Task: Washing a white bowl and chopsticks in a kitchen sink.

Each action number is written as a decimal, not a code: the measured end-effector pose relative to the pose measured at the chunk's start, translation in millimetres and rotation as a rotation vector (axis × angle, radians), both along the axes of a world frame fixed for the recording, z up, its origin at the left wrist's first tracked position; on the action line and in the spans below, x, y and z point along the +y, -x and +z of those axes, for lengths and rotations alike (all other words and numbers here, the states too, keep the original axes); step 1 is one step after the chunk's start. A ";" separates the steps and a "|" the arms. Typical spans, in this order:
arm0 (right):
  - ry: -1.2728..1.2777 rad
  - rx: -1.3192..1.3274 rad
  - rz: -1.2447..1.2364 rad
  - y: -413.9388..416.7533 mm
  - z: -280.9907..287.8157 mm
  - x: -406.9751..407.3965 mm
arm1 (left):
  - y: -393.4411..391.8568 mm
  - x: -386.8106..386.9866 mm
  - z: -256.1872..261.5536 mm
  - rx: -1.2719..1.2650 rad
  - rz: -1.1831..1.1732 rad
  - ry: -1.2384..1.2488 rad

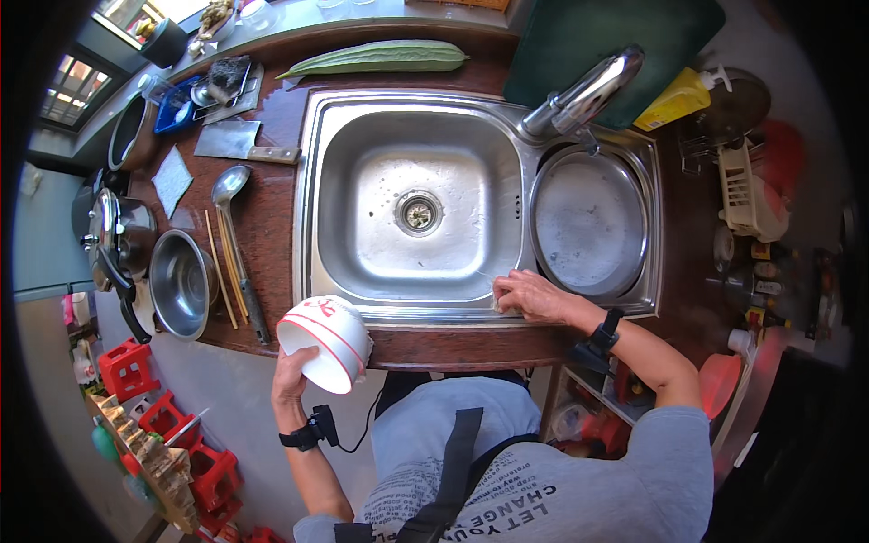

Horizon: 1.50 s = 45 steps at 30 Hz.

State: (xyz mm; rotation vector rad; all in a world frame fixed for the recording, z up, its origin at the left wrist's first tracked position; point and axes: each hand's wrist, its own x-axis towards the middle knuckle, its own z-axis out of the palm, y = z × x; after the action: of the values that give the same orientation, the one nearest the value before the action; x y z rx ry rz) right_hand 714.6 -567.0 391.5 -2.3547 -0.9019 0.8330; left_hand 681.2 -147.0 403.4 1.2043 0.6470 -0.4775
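Note:
My left hand (293, 372) grips a white bowl (333, 343) with red rim lines and a red printed mark. The bowl is tilted over the counter's front edge, left of the sink's front corner; a second bowl may be nested with it, I cannot tell. At the front right corner of the steel sink basin (380, 265), the fingers of my right hand (533, 296) are bent around a small pale cloth or pad (497, 303), mostly hidden by them. Bits of food waste sit in the drain strainer (419, 213).
A cleaver (234, 142), a ladle (234, 203), chopsticks (231, 271) and a steel bowl (180, 285) lie left of the sink. A round metal pan (589, 217) fills the side basin, below the faucet (584, 95). A ridged gourd (387, 57) lies behind. Red stools (129, 368) stand lower left.

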 end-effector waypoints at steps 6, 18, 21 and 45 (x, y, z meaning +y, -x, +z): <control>-0.209 -0.029 -0.291 7.8 -6.4 31.6 | 2.7 3.9 -13.9 -0.024 0.004 0.040; -0.273 -0.063 -0.470 24.6 -28.3 58.0 | 10.2 5.9 -22.5 -0.059 0.077 0.058; -0.285 -0.214 -0.525 41.2 -25.8 23.7 | 10.0 7.9 -27.5 -0.048 0.061 0.062; -0.108 -0.182 -0.681 95.0 2.3 -108.5 | 17.1 1.8 -30.3 -0.033 0.094 -0.004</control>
State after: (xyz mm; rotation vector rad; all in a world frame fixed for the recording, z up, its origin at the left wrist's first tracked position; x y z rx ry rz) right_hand 619.5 -675.5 393.9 -2.4188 -0.1545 0.2880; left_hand 664.1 -145.2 373.1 1.1776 0.6734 -0.3775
